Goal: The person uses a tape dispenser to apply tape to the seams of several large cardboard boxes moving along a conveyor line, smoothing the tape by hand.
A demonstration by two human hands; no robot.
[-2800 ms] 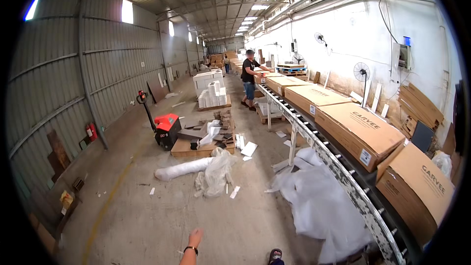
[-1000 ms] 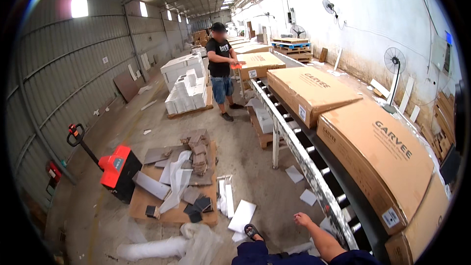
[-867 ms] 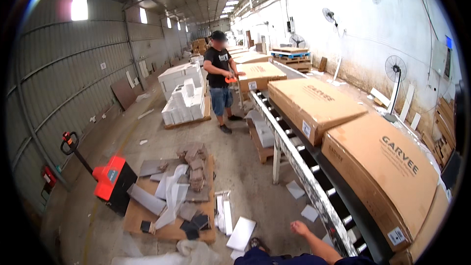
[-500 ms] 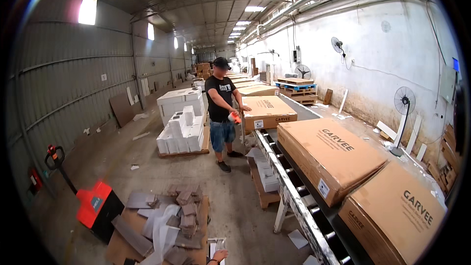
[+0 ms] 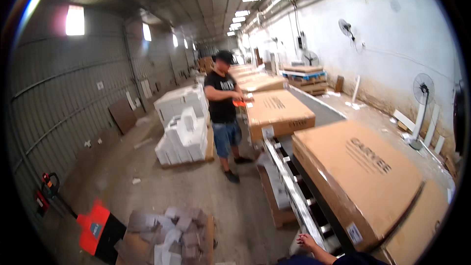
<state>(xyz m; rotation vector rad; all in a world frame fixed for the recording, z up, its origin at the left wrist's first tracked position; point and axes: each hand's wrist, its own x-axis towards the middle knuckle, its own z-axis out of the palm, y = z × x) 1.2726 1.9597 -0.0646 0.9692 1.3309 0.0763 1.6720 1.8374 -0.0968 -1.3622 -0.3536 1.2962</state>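
My right hand (image 5: 308, 241) reaches in from the lower edge, its forearm coming from the right. Fingers are loosely apart, with nothing seen in them. It is nearest the white, worn side rail (image 5: 293, 191) of the roller conveyor; whether it touches the rail I cannot tell. Just right of it lies a large brown carton (image 5: 363, 172) on the conveyor. Another carton (image 5: 417, 225) sits against its near side, cut by the picture's edge. Farther up the line stands a carton (image 5: 282, 108). My left hand does not show.
A co-worker (image 5: 223, 103) stands left of the conveyor, holding an orange tool (image 5: 239, 103) at the farther carton. White foam blocks (image 5: 184, 137) are stacked behind. A red pallet jack (image 5: 95, 228) and a pallet of grey-brown pieces (image 5: 186, 230) lie at lower left. Fans (image 5: 423, 91) line the right.
The view has swung and the cartons look nearer. A hand at the lower middle has left the picture; my right hand now shows by the rail. The co-worker's orange tool has come up to the carton.
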